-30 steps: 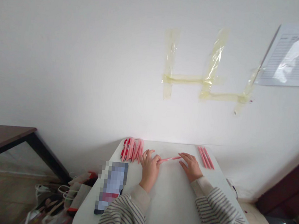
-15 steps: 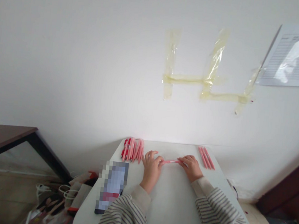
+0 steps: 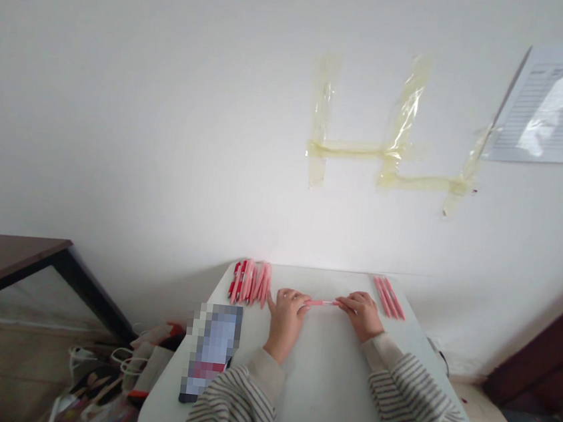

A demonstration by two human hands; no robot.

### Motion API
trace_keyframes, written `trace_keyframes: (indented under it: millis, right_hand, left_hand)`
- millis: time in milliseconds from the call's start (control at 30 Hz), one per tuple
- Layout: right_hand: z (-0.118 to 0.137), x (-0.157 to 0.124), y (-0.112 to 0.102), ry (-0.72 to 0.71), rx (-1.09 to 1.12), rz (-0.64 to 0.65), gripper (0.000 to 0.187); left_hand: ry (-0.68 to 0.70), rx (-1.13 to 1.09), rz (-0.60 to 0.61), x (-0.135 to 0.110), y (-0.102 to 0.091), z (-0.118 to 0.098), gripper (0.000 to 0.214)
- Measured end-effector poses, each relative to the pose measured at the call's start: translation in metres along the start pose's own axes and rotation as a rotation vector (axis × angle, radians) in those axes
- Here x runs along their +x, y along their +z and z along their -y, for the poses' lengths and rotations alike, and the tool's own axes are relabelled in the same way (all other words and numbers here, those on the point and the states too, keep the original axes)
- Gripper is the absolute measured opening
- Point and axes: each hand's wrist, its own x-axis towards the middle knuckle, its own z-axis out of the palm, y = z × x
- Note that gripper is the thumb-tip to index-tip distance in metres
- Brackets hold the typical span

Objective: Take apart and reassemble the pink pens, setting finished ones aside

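Note:
A slim pink pen lies level between my two hands, close over the white table. My left hand pinches its left end, with the fingers curled in. At the other end, my right hand grips the pen between thumb and fingertips. Left of my left hand is a row of several pink and red pens, lying side by side near the table's back edge. A small group of pink pens rests to the right of my right hand.
The white table stands against a white wall with yellowed tape and a taped paper sheet. A phone-like object, partly pixelated, lies at the table's left. Bags and clutter cover the floor beside a dark table.
The fingers of my left hand have curled down closer to the pen's left end. My right hand and the pen have barely moved.

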Motion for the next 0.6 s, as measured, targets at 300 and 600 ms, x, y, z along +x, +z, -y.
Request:
trace_keyframes:
  millis: [300, 600]
  right_hand:
    - [-0.0005, -0.0014, 0.0033, 0.009, -0.007, 0.024, 0.031]
    - [-0.0033, -0.0013, 0.005, -0.066, -0.052, -0.008, 0.03]
  left_hand:
    - [0.01, -0.018, 0.004, -0.0001, -0.0035, -0.0018, 0.02]
    - [0.038, -0.02, -0.009, 0.0011, -0.0014, 0.0024, 0.014]
